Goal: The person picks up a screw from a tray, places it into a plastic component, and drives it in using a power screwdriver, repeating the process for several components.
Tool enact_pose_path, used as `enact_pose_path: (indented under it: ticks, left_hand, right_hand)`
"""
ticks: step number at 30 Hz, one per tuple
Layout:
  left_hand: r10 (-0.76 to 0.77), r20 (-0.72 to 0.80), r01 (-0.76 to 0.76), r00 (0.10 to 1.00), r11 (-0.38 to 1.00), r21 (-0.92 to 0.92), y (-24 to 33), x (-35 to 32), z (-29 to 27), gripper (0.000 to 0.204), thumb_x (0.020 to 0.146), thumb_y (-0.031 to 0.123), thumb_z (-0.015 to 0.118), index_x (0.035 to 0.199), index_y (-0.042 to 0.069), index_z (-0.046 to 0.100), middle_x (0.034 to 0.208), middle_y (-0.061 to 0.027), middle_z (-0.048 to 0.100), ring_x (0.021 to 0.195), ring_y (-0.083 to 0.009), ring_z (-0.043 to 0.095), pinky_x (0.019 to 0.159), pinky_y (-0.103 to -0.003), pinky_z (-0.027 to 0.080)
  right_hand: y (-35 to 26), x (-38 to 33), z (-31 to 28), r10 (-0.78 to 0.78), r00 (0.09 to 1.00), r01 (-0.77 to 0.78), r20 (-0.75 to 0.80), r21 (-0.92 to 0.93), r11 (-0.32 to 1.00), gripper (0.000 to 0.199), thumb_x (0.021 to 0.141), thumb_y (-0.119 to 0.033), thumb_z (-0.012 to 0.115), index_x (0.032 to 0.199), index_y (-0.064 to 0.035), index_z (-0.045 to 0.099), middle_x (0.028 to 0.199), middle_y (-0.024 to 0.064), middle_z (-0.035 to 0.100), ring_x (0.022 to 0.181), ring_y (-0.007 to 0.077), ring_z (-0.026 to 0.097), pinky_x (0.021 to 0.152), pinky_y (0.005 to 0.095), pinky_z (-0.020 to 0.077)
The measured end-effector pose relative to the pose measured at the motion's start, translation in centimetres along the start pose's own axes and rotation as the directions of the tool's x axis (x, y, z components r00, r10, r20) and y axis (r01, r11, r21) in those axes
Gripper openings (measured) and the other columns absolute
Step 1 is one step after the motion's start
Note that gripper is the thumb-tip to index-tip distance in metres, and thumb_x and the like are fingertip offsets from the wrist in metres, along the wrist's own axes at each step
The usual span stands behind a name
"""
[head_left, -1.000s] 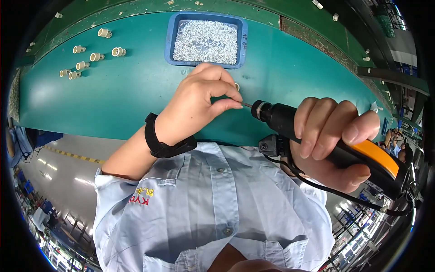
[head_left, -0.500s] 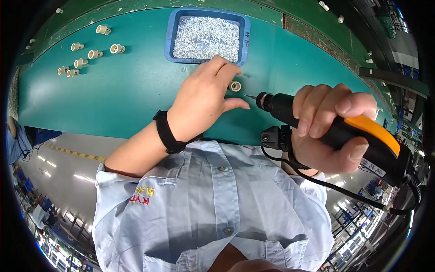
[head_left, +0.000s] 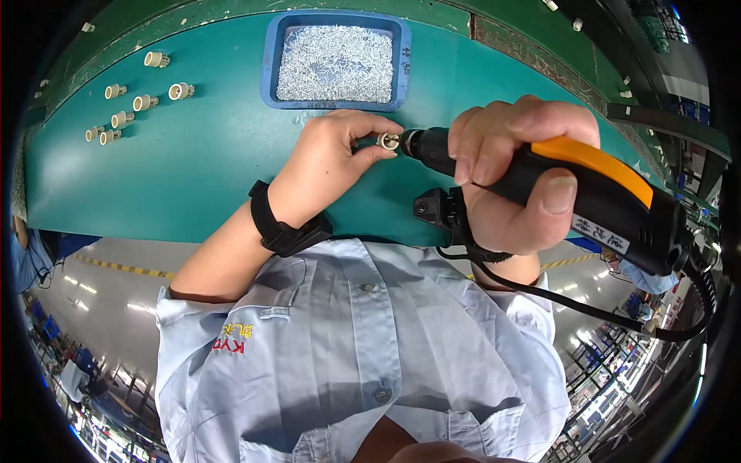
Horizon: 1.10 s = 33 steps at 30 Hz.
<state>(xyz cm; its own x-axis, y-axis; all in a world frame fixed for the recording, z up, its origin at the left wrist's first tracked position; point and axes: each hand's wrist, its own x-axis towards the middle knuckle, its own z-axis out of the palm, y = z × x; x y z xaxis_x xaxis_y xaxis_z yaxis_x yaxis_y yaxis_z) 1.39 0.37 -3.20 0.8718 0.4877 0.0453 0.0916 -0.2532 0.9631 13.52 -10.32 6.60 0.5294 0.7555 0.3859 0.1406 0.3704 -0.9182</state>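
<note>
My left hand [head_left: 337, 152] pinches a small cream-coloured lamp socket [head_left: 388, 142] between thumb and fingers above the green table. Its open round end faces the tool on the right. Wrapped in my right hand [head_left: 529, 166] is a black electric screwdriver [head_left: 505, 171] with an orange lever along its upper side. The screwdriver's bit reaches into the socket's opening, so its tip is hidden. Just beyond my left hand sits a blue tray [head_left: 270, 65] holding many small silvery screws [head_left: 336, 65].
Several similar cream sockets [head_left: 144, 102] lie on the table's left side. A raised green ledge [head_left: 216, 11] borders the far edge. From the screwdriver's rear, a black cable [head_left: 602, 316] loops down at the right. Each wrist wears a black strap.
My left fingers have closed on the socket, which stood beside them on the table before. My right hand has brought the screwdriver leftward and up, and its bit now enters the socket.
</note>
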Motion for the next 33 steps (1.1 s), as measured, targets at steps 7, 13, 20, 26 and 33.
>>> enact_pose_path:
  ticks: [7, 13, 20, 26, 33]
  left_hand:
    - [-0.037, 0.005, 0.037, 0.999, 0.999, 0.019, 0.2, 0.1, -0.2, 0.025, 0.073, 0.002, 0.073, 0.097, 0.001, 0.069, 0.085, -0.0138, 0.068, 0.074, -0.0270, 0.066, 0.067, -0.032, 0.052]
    - [0.002, -0.021, -0.001, 1.000, 0.999, 0.045, -0.1, 0.0, -0.1, 0.023, 0.072, 0.004, 0.073, 0.095, 0.001, 0.069, 0.086, -0.0147, 0.069, 0.077, -0.0295, 0.066, 0.070, -0.035, 0.052]
    - [0.010, -0.025, -0.008, 1.000, 0.996, 0.091, 0.2, -0.2, -0.2, 0.020, 0.073, 0.005, 0.071, 0.092, 0.001, 0.069, 0.086, -0.0152, 0.068, 0.081, -0.0320, 0.065, 0.072, -0.038, 0.052]
    - [0.140, 0.010, -0.138, 0.990, 0.961, 0.239, 2.8, 2.0, -2.4, 0.018, 0.076, 0.005, 0.068, 0.093, 0.001, 0.067, 0.086, -0.0164, 0.068, 0.082, -0.0343, 0.064, 0.073, -0.041, 0.052]
    - [0.190, -0.092, -0.055, 0.978, 0.651, 0.757, 1.3, 17.0, -8.9, 0.029, 0.078, 0.016, 0.071, 0.102, 0.000, 0.065, 0.093, -0.0174, 0.068, 0.087, -0.0323, 0.066, 0.078, -0.041, 0.051]
  right_hand:
    - [1.2, 0.4, 0.5, -0.008, 1.000, 0.008, -0.004, -0.017, 1.000, 0.042, 0.090, -0.044, 0.055, 0.099, -0.0044, 0.047, 0.059, 0.0030, 0.046, 0.048, 0.0150, 0.045, 0.049, 0.0308, 0.0399]
    - [1.2, 0.7, 0.8, 0.010, 0.999, -0.009, 0.036, -0.029, 1.000, 0.040, 0.089, -0.043, 0.055, 0.095, -0.0049, 0.047, 0.057, 0.0023, 0.045, 0.047, 0.0143, 0.045, 0.049, 0.0298, 0.0398]
    - [1.8, 0.8, 1.1, 0.014, 0.999, -0.011, 0.046, -0.067, 0.998, 0.039, 0.089, -0.043, 0.057, 0.093, -0.0059, 0.046, 0.056, 0.0009, 0.045, 0.046, 0.0131, 0.045, 0.049, 0.0292, 0.0393]
    - [-0.7, 0.8, -2.5, -0.302, 0.950, 0.248, 0.081, 0.393, 0.886, 0.044, 0.088, -0.043, 0.066, 0.101, -0.0050, 0.048, 0.072, 0.0037, 0.054, 0.059, 0.0143, 0.055, 0.056, 0.0285, 0.0431]
    - [-1.8, -0.6, -5.5, -0.312, 0.947, 0.320, -0.073, 0.167, 0.933, 0.044, 0.089, -0.046, 0.062, 0.100, -0.0064, 0.047, 0.068, 0.0022, 0.052, 0.055, 0.0149, 0.053, 0.053, 0.0275, 0.0409]
